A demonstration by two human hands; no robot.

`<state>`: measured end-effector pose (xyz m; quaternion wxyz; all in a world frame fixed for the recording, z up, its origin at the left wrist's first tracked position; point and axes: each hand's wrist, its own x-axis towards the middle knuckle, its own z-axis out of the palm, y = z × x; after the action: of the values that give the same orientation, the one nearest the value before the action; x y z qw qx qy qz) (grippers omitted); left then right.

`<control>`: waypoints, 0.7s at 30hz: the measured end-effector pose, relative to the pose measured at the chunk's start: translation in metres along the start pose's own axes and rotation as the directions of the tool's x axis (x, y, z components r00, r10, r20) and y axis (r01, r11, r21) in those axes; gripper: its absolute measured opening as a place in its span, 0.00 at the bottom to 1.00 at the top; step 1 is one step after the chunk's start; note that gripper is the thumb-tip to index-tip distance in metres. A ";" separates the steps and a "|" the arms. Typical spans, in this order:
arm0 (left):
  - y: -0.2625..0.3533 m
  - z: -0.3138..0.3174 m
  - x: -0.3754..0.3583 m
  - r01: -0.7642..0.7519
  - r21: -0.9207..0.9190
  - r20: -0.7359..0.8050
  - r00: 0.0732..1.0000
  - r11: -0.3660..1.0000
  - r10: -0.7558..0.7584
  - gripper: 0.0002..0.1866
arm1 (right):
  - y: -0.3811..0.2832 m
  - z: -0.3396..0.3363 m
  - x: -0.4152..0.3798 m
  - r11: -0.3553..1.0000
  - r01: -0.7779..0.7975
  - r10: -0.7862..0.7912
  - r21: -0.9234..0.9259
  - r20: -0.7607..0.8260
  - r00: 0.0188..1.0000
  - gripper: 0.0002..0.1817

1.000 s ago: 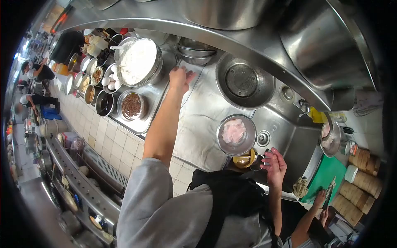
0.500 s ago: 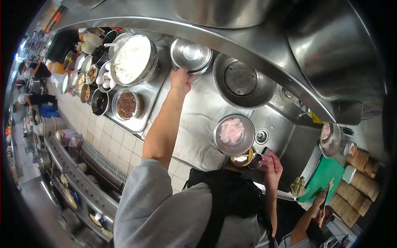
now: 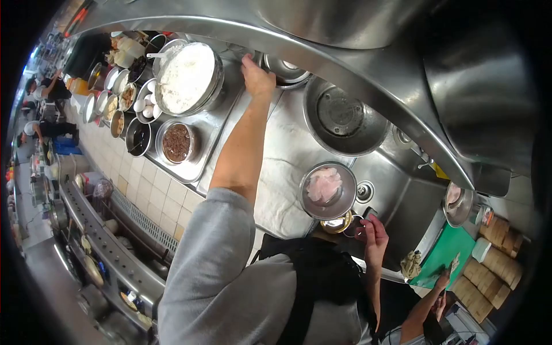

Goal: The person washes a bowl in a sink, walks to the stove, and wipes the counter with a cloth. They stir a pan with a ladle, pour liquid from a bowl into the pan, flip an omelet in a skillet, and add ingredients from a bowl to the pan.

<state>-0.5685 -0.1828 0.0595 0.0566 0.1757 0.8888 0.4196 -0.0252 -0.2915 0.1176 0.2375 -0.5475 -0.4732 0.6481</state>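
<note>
My left hand [image 3: 259, 80] reaches to the back of the steel counter, its fingers and thumb at the left edge of a shiny metal bowl [image 3: 290, 70]; the shelf partly hides the bowl. Low over the sink edge, my right hand [image 3: 374, 234] pinches a small dark object [image 3: 370, 213], too small to name. Beside that hand are a thin metal ring and a yellowish metal bowl [image 3: 336, 223]. A metal bowl with pale pink raw meat [image 3: 324, 187] stands just left of the sink drain. Behind it sits a large, wide metal pan [image 3: 345, 115].
A bowl of white powder [image 3: 187, 77], eggs [image 3: 148, 107] and a bowl of brown shreds [image 3: 176, 144] stand at left. A curved steel shelf [image 3: 322, 52] overhangs the counter. At right, a co-worker's hand [image 3: 443, 280] works over a green cutting board [image 3: 445, 256] near bamboo steamers [image 3: 494, 259].
The metal bowl has moved right and back, further under the shelf. My left hand has shifted from its near edge to its left side. My right hand stays near the sink edge.
</note>
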 end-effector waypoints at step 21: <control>0.086 0.010 -0.034 -0.344 0.068 0.241 0.917 0.937 0.319 0.29 | 0.017 0.003 0.006 0.994 0.034 -0.026 -0.103 0.071 0.997 0.23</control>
<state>-0.5119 -0.1375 0.1179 0.0757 0.3731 0.8553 0.3514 -0.0261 -0.2952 0.0997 0.2018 -0.5289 -0.5225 0.6376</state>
